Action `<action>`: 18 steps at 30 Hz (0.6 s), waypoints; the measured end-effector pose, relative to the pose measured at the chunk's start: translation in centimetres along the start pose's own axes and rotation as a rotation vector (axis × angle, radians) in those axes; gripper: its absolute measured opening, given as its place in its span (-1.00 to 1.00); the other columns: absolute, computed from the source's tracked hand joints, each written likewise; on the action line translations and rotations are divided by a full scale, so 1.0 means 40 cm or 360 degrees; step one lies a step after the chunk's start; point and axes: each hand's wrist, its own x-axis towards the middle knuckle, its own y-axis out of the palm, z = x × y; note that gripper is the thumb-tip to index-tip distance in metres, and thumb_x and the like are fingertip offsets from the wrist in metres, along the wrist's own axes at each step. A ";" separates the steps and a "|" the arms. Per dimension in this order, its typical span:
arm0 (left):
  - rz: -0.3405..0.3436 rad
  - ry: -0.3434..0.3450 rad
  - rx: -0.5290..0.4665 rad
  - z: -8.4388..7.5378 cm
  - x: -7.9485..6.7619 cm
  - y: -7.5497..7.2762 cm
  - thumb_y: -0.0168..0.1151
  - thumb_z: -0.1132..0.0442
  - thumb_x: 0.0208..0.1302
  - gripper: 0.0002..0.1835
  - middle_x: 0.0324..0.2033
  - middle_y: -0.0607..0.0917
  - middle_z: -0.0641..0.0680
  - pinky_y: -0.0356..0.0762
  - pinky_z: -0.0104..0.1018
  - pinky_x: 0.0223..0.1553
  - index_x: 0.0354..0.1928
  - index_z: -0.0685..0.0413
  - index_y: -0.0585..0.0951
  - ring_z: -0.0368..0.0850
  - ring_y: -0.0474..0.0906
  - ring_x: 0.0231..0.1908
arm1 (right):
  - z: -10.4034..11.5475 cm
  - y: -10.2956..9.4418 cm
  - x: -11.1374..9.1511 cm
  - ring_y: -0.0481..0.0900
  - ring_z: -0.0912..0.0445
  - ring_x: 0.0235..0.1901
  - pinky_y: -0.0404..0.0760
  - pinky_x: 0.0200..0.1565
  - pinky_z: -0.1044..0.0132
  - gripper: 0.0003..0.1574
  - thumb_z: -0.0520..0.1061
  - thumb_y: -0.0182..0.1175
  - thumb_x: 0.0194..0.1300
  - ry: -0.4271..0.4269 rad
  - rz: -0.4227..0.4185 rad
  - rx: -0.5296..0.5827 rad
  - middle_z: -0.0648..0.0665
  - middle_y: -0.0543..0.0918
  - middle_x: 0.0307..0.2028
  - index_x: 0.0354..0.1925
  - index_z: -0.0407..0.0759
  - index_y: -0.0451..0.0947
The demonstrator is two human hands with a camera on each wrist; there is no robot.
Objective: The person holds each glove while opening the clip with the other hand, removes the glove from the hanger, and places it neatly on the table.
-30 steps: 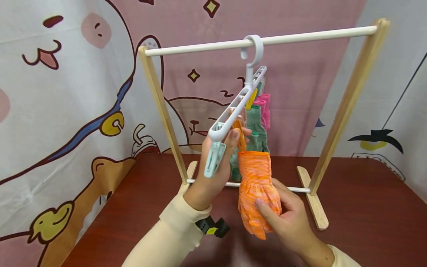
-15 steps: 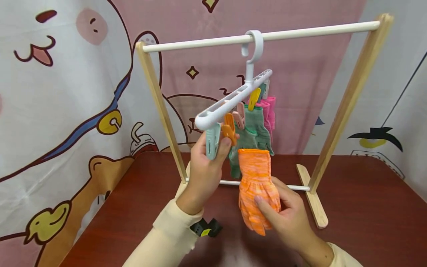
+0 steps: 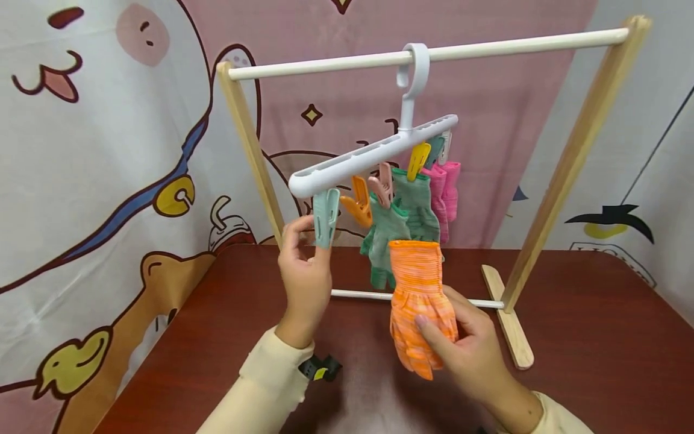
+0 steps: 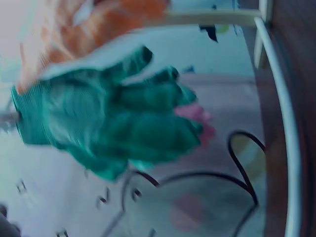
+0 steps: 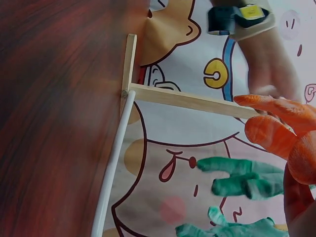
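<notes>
Left hand (image 3: 305,277) looks to be pinching the mint clothespin (image 3: 326,218) at its upper end (fingertips partly hidden, so not certain). Up and right of it: orange clothespin (image 3: 358,202), then pink clothespin (image 3: 384,184) on a green knit glove (image 3: 389,228). Farther right, orange knit glove (image 3: 416,283), cuff up, pinched between thumb and fingers of the right hand (image 3: 473,349).

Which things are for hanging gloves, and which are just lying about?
Part of the job: right hand, holding the orange glove; left hand, at the mint clip; orange clip; white hanger; rack; green gloves already hung.

Just around: patterned cloth backdrop; wristband; tabletop under the rack.
</notes>
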 end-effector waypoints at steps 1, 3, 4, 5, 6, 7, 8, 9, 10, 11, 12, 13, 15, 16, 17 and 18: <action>-0.0094 0.0006 0.0048 0.015 0.001 -0.007 0.21 0.38 0.34 -0.75 -0.02 0.57 0.13 0.41 -0.43 -0.12 0.03 0.27 0.58 -0.12 0.46 -0.01 | -0.001 0.001 0.000 0.64 0.16 -0.14 0.68 -0.21 0.41 -0.53 -0.63 0.19 0.10 -0.0001 0.0000 0.0001 -0.23 0.64 0.00 0.00 -0.45 0.60; -0.0236 0.0008 0.0081 0.040 0.005 -0.020 0.19 0.42 0.34 -0.75 0.01 0.54 0.09 0.34 -0.34 -0.03 0.03 0.24 0.57 -0.13 0.41 0.06 | -0.001 0.003 0.000 0.63 0.15 -0.15 0.68 -0.20 0.41 -0.53 -0.63 0.19 0.10 0.0001 0.0001 0.0006 -0.24 0.64 -0.01 0.00 -0.44 0.60; -0.0286 0.0008 0.0107 0.050 0.007 -0.027 0.18 0.43 0.33 -0.74 0.04 0.53 0.07 0.28 -0.28 0.03 0.05 0.22 0.57 -0.15 0.38 0.10 | -0.001 0.004 0.000 0.63 0.15 -0.15 0.68 -0.20 0.41 -0.53 -0.63 0.19 0.10 0.0008 0.0002 0.0005 -0.24 0.64 -0.01 0.01 -0.44 0.60; -0.0327 0.0004 0.0131 0.059 0.009 -0.034 0.17 0.43 0.32 -0.71 0.06 0.52 0.06 0.26 -0.23 0.04 0.07 0.20 0.55 -0.15 0.36 0.13 | -0.001 0.005 0.001 0.63 0.15 -0.15 0.68 -0.20 0.41 -0.52 -0.63 0.19 0.10 0.0014 0.0006 0.0009 -0.25 0.64 -0.01 0.01 -0.43 0.60; -0.0356 -0.0007 0.0146 0.068 0.010 -0.040 0.17 0.43 0.32 -0.69 0.08 0.51 0.04 0.25 -0.20 0.04 0.10 0.18 0.53 -0.14 0.36 0.11 | -0.002 0.006 0.001 0.63 0.15 -0.15 0.68 -0.20 0.41 -0.52 -0.62 0.20 0.10 0.0017 0.0007 0.0008 -0.26 0.64 -0.02 0.01 -0.43 0.60; -0.0378 -0.0018 0.0178 0.076 0.012 -0.045 0.17 0.43 0.31 -0.65 0.11 0.50 0.04 0.24 -0.17 0.07 0.13 0.17 0.51 -0.14 0.35 0.14 | -0.002 0.006 0.001 0.63 0.15 -0.15 0.68 -0.20 0.41 -0.52 -0.62 0.20 0.10 0.0023 0.0008 0.0006 -0.26 0.64 -0.02 0.01 -0.42 0.60; -0.0386 -0.0029 0.0197 0.084 0.013 -0.051 0.18 0.42 0.31 -0.60 0.14 0.48 0.04 0.22 -0.14 0.11 0.18 0.14 0.49 -0.14 0.33 0.17 | -0.002 0.007 0.000 0.63 0.15 -0.15 0.68 -0.20 0.41 -0.52 -0.62 0.20 0.10 0.0027 0.0009 0.0000 -0.26 0.64 -0.02 0.01 -0.42 0.60; -0.0390 -0.0034 0.0228 0.094 0.016 -0.057 0.19 0.40 0.31 -0.55 0.19 0.47 0.04 0.20 -0.13 0.15 0.24 0.12 0.45 -0.13 0.31 0.20 | -0.002 0.007 -0.001 0.63 0.15 -0.15 0.68 -0.20 0.41 -0.52 -0.62 0.21 0.10 0.0032 0.0010 -0.0005 -0.25 0.64 -0.02 0.01 -0.42 0.61; -0.0386 -0.0052 0.0262 0.104 0.017 -0.062 0.19 0.40 0.31 -0.48 0.25 0.43 0.04 0.19 -0.12 0.21 0.31 0.07 0.41 -0.13 0.27 0.25 | -0.002 0.007 -0.002 0.63 0.16 -0.16 0.68 -0.21 0.42 -0.52 -0.62 0.20 0.09 0.0032 0.0011 -0.0005 -0.25 0.64 -0.03 0.01 -0.43 0.60; -0.0377 -0.0080 0.0290 0.115 0.019 -0.067 0.20 0.39 0.31 -0.41 0.31 0.39 0.04 0.17 -0.10 0.27 0.37 0.02 0.36 -0.14 0.24 0.30 | -0.002 0.006 -0.002 0.63 0.16 -0.16 0.68 -0.22 0.42 -0.53 -0.63 0.20 0.09 0.0033 0.0011 0.0001 -0.24 0.64 -0.03 0.00 -0.45 0.60; -0.0365 -0.0107 0.0318 0.126 0.022 -0.072 0.21 0.37 0.31 -0.34 0.36 0.35 0.05 0.15 -0.09 0.33 0.43 -0.02 0.30 -0.13 0.20 0.35 | -0.002 0.006 -0.003 0.63 0.17 -0.16 0.68 -0.23 0.42 -0.53 -0.63 0.20 0.09 0.0036 0.0008 -0.0001 -0.22 0.65 -0.03 0.00 -0.46 0.59; -0.0344 -0.0142 0.0353 0.138 0.024 -0.077 0.22 0.35 0.32 -0.28 0.42 0.30 0.04 0.08 -0.07 0.40 0.49 -0.07 0.23 -0.15 0.12 0.42 | -0.002 0.005 -0.003 0.63 0.17 -0.16 0.68 -0.23 0.42 -0.54 -0.63 0.20 0.09 0.0038 0.0005 -0.0001 -0.20 0.65 -0.03 0.00 -0.47 0.59; -0.0299 -0.0230 0.0401 0.161 0.031 -0.086 0.22 0.30 0.35 -0.18 0.49 0.20 0.01 0.02 -0.04 0.47 0.56 -0.17 0.09 -0.17 0.04 0.48 | -0.001 0.004 -0.002 0.64 0.18 -0.17 0.68 -0.25 0.42 -0.55 -0.63 0.19 0.10 0.0051 0.0005 0.0007 -0.17 0.66 -0.02 0.00 -0.49 0.58; -0.0272 -0.0282 0.0407 0.172 0.033 -0.090 0.21 0.28 0.36 -0.15 0.51 0.16 0.00 -0.02 -0.03 0.50 0.57 -0.20 0.03 -0.18 0.01 0.50 | -0.001 0.003 -0.002 0.64 0.18 -0.17 0.68 -0.25 0.42 -0.55 -0.62 0.20 0.11 0.0061 0.0003 0.0004 -0.15 0.66 -0.02 0.00 -0.49 0.58; -0.0255 -0.0338 0.0404 0.183 0.035 -0.095 0.21 0.25 0.38 -0.14 0.53 0.14 0.00 -0.02 -0.04 0.51 0.58 -0.23 0.00 -0.18 -0.01 0.52 | -0.001 0.003 -0.002 0.64 0.18 -0.18 0.69 -0.25 0.41 -0.55 -0.61 0.20 0.12 0.0073 0.0003 0.0005 -0.14 0.67 -0.02 0.01 -0.49 0.58; -0.0240 -0.0391 0.0388 0.195 0.037 -0.101 0.19 0.24 0.40 -0.15 0.54 0.12 0.00 0.00 -0.04 0.51 0.59 -0.23 -0.03 -0.17 -0.01 0.52 | -0.002 0.003 -0.001 0.65 0.18 -0.18 0.69 -0.25 0.41 -0.56 -0.60 0.21 0.12 0.0081 0.0002 -0.0004 -0.13 0.68 -0.02 0.01 -0.48 0.58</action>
